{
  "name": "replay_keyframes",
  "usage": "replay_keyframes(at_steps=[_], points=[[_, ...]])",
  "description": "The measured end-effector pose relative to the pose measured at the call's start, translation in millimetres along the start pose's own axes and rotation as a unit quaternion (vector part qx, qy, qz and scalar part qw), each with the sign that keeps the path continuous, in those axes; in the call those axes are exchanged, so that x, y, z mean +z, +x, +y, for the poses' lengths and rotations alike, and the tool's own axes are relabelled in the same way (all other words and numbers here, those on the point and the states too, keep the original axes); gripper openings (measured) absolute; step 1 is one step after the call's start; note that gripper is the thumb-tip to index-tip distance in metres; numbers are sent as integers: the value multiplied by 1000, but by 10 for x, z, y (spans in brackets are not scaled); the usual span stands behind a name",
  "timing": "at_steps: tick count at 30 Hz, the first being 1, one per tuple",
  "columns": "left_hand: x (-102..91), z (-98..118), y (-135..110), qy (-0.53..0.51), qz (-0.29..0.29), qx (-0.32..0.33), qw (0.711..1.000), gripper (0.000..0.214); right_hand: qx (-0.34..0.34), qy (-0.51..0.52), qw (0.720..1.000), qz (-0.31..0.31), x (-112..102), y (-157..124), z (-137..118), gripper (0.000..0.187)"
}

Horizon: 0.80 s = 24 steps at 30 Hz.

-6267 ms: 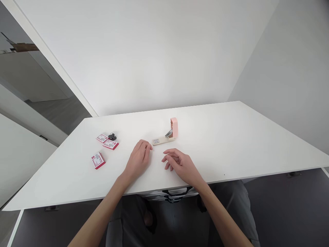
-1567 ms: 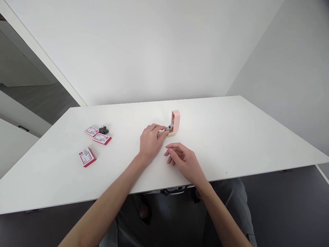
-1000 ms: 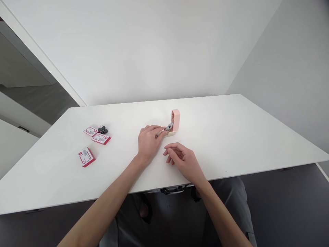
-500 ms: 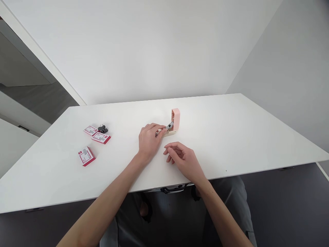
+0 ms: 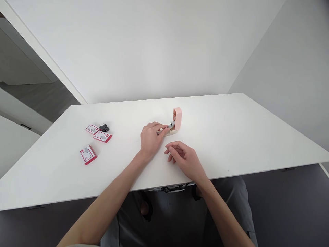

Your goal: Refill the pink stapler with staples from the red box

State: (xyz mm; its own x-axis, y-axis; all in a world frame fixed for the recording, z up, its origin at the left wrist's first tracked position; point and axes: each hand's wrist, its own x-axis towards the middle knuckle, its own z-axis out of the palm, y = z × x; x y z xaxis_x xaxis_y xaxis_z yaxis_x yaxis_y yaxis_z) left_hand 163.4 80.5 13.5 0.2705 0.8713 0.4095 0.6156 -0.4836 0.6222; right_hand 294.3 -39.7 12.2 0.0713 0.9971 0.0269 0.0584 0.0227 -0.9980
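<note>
1. We see the white bench (image 5: 231, 137) much as before; the largest change since about six seconds ago is our left hand (image 5: 150, 139), which has left the bare surface and now lies over the base of the pink stapler (image 5: 175, 122).
2. The stapler sits mid-bench with its pink lid swung upright and the metal rail exposed, as it has throughout.
3. In the last second and a half, the left hand's fingertips (image 5: 164, 129) stay pinched at the front of the rail, with only slight shifts. Something small and dark shows among the fingers; we cannot tell what it is.
4. Our right hand (image 5: 183, 159) barely moves: it rests just beside the stapler, fingers loosely curled, holding nothing that we can see.
5. Three red staple boxes (image 5: 102, 136) and dark binder clips (image 5: 104, 128) lie untouched, well to the left.
</note>
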Motion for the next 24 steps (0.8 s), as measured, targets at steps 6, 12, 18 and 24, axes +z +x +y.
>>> replay_keyframes(at_steps=[6,12,18,24], points=[[16,-15,-12,17,-8,-4,1000,16,0,0,1000,1,0,-5,-2,29],[36,-39,-4,18,-15,5,1000,15,-1,-5,1000,1,-2,-4,2,29],[25,-34,2,16,-25,7,1000,12,-14,14,1000,19,-4,15,26,31],[20,-48,-15,6,-29,16,999,9,-87,-85,975,187,-273,299,4,44]])
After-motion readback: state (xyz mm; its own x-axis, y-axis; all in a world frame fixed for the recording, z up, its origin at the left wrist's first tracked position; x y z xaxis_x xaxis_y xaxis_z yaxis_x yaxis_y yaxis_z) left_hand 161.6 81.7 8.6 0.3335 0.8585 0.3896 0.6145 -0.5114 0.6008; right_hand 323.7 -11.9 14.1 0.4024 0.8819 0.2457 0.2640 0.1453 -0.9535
